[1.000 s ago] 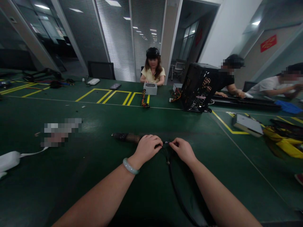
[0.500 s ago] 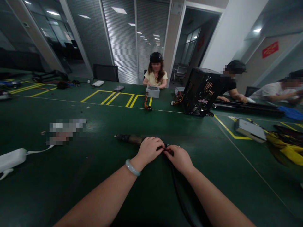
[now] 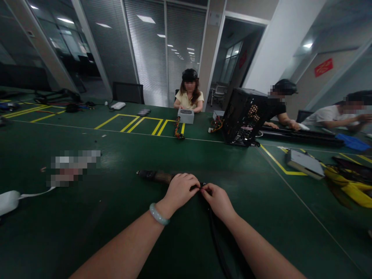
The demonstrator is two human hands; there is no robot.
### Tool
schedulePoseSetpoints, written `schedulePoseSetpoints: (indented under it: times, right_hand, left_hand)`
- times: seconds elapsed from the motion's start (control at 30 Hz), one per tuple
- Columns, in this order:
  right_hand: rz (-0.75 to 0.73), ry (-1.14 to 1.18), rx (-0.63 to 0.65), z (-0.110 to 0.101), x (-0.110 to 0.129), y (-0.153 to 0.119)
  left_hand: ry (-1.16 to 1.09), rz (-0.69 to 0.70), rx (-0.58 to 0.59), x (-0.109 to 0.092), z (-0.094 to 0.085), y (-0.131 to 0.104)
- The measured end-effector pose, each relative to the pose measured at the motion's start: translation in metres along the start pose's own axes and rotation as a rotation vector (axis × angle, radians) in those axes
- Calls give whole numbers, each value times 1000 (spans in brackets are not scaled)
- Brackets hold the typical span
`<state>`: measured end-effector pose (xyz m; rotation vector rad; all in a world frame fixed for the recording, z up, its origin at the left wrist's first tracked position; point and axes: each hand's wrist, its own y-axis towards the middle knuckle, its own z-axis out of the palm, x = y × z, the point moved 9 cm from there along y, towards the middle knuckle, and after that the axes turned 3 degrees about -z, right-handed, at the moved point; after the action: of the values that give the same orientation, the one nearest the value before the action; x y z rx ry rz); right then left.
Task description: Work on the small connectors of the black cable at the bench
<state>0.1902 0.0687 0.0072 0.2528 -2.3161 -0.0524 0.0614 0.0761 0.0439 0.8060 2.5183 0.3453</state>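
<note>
A long dark electric screwdriver (image 3: 154,176), by its looks, lies across the green table with its narrow metal tip pointing left. My left hand (image 3: 183,188) is closed over its rear part, palm down, a pale bangle on the wrist. Close beside it, my right hand (image 3: 216,197) pinches at the tool's back end, where a black cable (image 3: 215,232) comes out and trails toward me under the right forearm. The fingertips of both hands nearly meet there. The exact spot they grip is small and dark, partly covered by the fingers.
A black computer case (image 3: 245,116) stands beyond my hands to the right, near a grey metal box (image 3: 304,163) and a yellow bag (image 3: 356,190). Opposite, a person holds a power supply (image 3: 186,116); two more people sit at right. A white power strip (image 3: 8,202) lies at left.
The view has shifted slightly, so everything sits a little lower and further left. Both hands keep their places at the tool's rear end, with only slight finger movement.
</note>
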Motion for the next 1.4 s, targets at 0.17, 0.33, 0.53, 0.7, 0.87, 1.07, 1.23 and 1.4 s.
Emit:
schedulePoseSetpoints:
  times: [0.17,0.33,0.53,0.7,0.87,1.07,1.23,1.4]
  right_hand:
    - [-10,-17,5,1,-1,1]
    - [-46,-30,7,2,2,2]
    - [-63,-44,3,0,3,2]
    - [-74,-72,19,1,3,2]
    - [-87,-143,7,2,6,1]
    - [-76,-181,10,5,6,1]
    - [-97,-214,4,5,9,2]
    - [-163,-322,-27,3,22,-2]
  left_hand:
    - [-13,-1,7,0,-1,0]
    - [-9,-12,9,1,-2,0]
    - [-35,23,3,-1,-4,-1]
    - [-52,25,-2,-1,-4,-1]
    - [-31,28,10,-1,-3,-1]
    - [-43,-9,4,-1,-6,-2]
    - [-53,-10,3,-2,-9,-3]
    - [-65,-8,-13,-1,-9,-3]
